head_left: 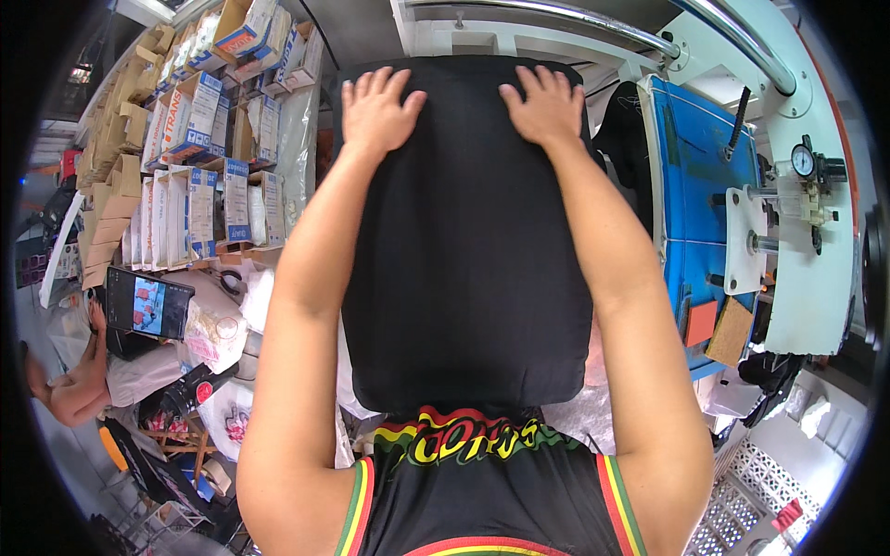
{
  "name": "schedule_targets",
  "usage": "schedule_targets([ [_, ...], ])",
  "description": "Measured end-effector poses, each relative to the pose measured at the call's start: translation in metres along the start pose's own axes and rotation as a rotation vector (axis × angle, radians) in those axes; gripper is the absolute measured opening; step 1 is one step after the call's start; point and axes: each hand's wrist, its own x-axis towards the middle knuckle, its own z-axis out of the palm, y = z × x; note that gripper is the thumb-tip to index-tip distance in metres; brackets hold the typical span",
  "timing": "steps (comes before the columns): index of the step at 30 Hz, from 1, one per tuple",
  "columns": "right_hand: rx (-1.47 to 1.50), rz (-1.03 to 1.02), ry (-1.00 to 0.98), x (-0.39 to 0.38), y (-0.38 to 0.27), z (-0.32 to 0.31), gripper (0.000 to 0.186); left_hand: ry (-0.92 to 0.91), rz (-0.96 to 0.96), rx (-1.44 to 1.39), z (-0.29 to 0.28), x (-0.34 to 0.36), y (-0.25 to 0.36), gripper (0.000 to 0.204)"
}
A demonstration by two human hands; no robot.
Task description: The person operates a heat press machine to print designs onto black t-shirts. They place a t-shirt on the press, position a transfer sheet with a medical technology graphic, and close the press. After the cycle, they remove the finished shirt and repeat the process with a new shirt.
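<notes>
A broad black cloth point(468, 241) lies smooth over a flat board with rounded corners, reaching from my chest to the far edge. Near its far left corner my left hand point(378, 109) rests flat, fingers spread and pointing away from me. My right hand point(547, 104) lies the same way near the far right corner, its fingers apart and its outer side close to the board's edge. Both palms press on the fabric, and neither hand holds anything. Both arms are stretched forward along the board's sides.
White machine framing with a metal bar point(556, 11) spans the far side. To the right stand a blue panel point(705, 176) and a pressure gauge point(803, 161). Boxes of packets point(190, 120) fill shelves at left. Beyond a screen point(148, 304), another person's arm point(82, 385) shows.
</notes>
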Motion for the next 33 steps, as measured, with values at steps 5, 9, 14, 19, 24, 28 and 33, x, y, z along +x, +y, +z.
schedule_targets([
  [5, 0.514, 0.759, -0.156, 0.045, 0.075, -0.008, 0.066, 0.039, -0.748, -0.331, 0.025, 0.027, -0.108, 0.057],
  [9, 0.562, 0.784, -0.138, 0.059, 0.095, 0.003, 0.057, -0.078, -0.857, -0.613, 0.011, 0.045, -0.100, 0.040],
  [14, 0.202, 0.481, 0.116, 0.045, 0.061, -0.013, 0.036, 0.096, -0.532, -0.030, -0.003, 0.040, -0.067, 0.035],
  [19, 0.215, -0.399, 0.156, 0.003, -0.032, -0.004, 0.045, 0.096, 0.389, -0.331, -0.002, 0.019, 0.041, 0.036],
  [24, 0.076, -0.084, 0.011, -0.019, -0.038, -0.006, 0.065, 0.045, 0.158, -0.068, 0.000, -0.005, 0.037, 0.055],
  [28, 0.058, -0.297, 0.064, -0.144, -0.004, -0.026, 0.065, -0.106, 0.388, -0.124, -0.060, -0.124, 0.034, 0.064],
  [33, 0.092, -0.112, -0.079, -0.351, 0.050, -0.064, 0.068, -0.357, 0.260, -0.214, -0.139, -0.336, 0.020, 0.071],
])
